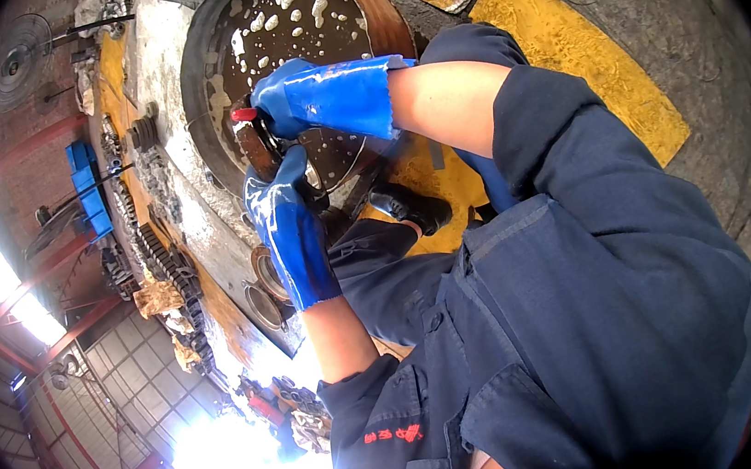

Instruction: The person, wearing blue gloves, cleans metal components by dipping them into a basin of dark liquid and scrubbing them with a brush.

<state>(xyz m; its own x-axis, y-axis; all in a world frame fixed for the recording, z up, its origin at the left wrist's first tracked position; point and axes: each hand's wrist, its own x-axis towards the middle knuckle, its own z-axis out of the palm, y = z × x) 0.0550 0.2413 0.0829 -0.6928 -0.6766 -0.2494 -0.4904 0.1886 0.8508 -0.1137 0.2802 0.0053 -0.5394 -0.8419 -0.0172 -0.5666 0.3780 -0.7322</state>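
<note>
My right hand (286, 101), in a long blue rubber glove, is closed over the round drum (380, 12), which holds dark liquid with pale foam patches. A small red end (243, 115) sticks out beside its fingers; what it belongs to is hidden. My left hand (286, 217), in a matching glove, is nearer to me at the drum's rim. Its fingers and thumb are closed on a brown, curved metal part (257, 152) with a dark ring-like edge. Both hands are close together at this part, and the gloves cover much of it.
Two metal rings (263, 305) lie on the worktop (203, 185) beside the drum. Rows of dark metal parts (161, 259) and crumpled brown rags (159, 298) lie farther left. A blue bin (88, 188) and a fan (17, 74) stand beyond. Yellow mats (578, 63) cover part of the floor.
</note>
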